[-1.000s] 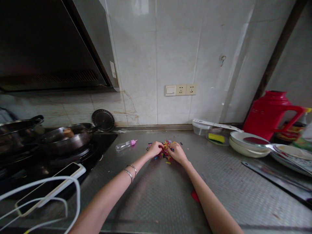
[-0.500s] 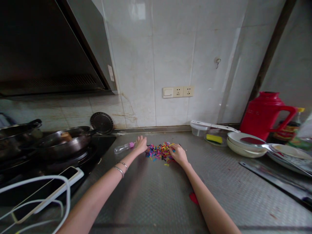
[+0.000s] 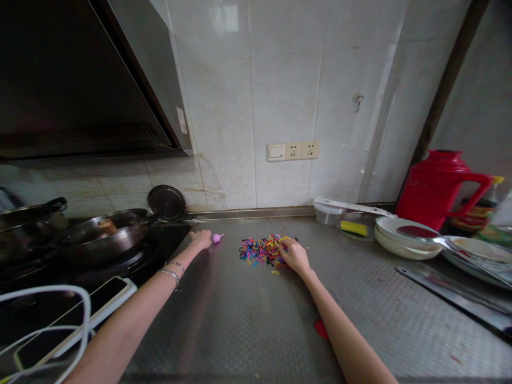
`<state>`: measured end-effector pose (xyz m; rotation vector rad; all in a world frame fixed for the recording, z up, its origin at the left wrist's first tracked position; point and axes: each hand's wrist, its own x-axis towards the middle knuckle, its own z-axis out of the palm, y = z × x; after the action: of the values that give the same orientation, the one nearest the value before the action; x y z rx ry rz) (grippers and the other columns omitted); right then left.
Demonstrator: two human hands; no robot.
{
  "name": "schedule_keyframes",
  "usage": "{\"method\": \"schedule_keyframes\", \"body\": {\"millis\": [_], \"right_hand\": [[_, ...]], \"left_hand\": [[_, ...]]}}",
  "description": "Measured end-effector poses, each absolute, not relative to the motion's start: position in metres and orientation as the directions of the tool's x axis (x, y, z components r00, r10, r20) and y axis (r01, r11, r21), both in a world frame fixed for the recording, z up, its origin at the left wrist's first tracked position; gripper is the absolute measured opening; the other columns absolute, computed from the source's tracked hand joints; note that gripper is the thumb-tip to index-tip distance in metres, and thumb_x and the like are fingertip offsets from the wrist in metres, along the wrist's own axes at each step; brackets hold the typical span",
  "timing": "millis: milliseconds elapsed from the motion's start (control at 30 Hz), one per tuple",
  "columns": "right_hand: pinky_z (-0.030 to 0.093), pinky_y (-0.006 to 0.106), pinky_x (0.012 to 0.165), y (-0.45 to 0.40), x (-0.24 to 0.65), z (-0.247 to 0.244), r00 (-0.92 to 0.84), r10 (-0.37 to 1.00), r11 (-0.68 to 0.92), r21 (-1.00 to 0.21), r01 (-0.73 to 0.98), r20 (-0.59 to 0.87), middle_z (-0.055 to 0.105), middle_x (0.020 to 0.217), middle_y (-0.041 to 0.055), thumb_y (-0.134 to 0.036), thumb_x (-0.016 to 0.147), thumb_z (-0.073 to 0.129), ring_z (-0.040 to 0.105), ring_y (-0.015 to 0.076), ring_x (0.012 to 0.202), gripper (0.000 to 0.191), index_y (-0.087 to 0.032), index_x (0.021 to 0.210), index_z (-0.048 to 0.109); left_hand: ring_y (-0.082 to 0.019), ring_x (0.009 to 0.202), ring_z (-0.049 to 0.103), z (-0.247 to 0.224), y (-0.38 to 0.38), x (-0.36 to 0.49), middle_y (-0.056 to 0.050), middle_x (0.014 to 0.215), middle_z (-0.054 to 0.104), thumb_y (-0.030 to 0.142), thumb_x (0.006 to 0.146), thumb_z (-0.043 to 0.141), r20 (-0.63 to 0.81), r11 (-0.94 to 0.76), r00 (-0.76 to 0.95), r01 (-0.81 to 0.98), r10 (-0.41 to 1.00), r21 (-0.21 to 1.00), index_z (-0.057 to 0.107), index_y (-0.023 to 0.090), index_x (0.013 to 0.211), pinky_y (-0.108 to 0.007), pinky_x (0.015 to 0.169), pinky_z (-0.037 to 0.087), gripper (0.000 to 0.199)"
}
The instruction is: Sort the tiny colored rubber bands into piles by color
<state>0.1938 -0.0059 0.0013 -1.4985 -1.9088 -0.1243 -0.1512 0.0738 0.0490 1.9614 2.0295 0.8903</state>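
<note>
My left hand (image 3: 201,238) is closed around the body of a small clear bottle, which it mostly hides. The bottle's pink cap (image 3: 216,238) with a thin nozzle sticks out to the right of the fingers, close above the steel counter (image 3: 248,309). A loose heap of small multicoloured rubber bands (image 3: 260,249) lies on the counter between my hands. At the heap's right edge is my right hand (image 3: 295,255), its fingers bent and drawn together among the bands. Whatever is between those fingertips is hidden.
On the left are a stove with pans (image 3: 108,234) and a phone (image 3: 80,320) with a white cable. To the right stand a yellow sponge (image 3: 353,229), stacked bowls (image 3: 404,242), a cleaver (image 3: 452,296) and a red thermos (image 3: 434,186). A red piece (image 3: 320,328) lies beside my right forearm.
My left hand has moved left from beside the heap, past the pink cap, onto the bottle's body. My right hand has stayed at the heap's right edge.
</note>
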Motion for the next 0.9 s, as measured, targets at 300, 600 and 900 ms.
{"method": "schedule_keyframes", "body": {"millis": [300,600,900], "right_hand": [[0.038,0.020,0.072,-0.004,0.194,0.004,-0.066,0.845,0.291,-0.353,0.889,0.531,0.063,0.088,0.0039,-0.027,0.081,0.042,0.056,0.0137,0.085,0.019,-0.021,0.082,0.061],[0.037,0.019,0.068,-0.007,0.194,0.010,-0.061,0.843,0.276,-0.334,0.901,0.534,0.064,0.084,0.0043,-0.026,0.082,0.042,0.058,0.0136,0.080,0.020,-0.021,0.086,0.061],[0.038,0.019,0.069,-0.006,0.195,0.009,-0.048,0.840,0.268,-0.337,0.903,0.540,0.064,0.086,0.0049,-0.025,0.081,0.042,0.058,0.0142,0.081,0.021,-0.022,0.089,0.061]], "left_hand": [[-0.017,0.068,0.058,0.053,0.104,-0.103,-0.006,0.074,0.062,0.031,0.061,0.064,0.290,-0.134,-0.075,0.758,0.954,0.639,0.058,0.013,0.086,-0.026,0.063,0.043,0.031],[-0.016,0.072,0.059,0.022,0.130,-0.033,-0.006,0.081,0.064,0.028,0.063,0.062,0.336,-0.288,-0.015,0.479,0.942,0.829,0.054,0.011,0.094,-0.027,0.067,0.044,0.036],[-0.016,0.077,0.060,0.015,0.131,-0.016,-0.008,0.086,0.063,0.025,0.066,0.061,0.332,-0.277,-0.049,0.446,0.942,0.851,0.051,0.011,0.099,-0.028,0.068,0.045,0.037]]}}
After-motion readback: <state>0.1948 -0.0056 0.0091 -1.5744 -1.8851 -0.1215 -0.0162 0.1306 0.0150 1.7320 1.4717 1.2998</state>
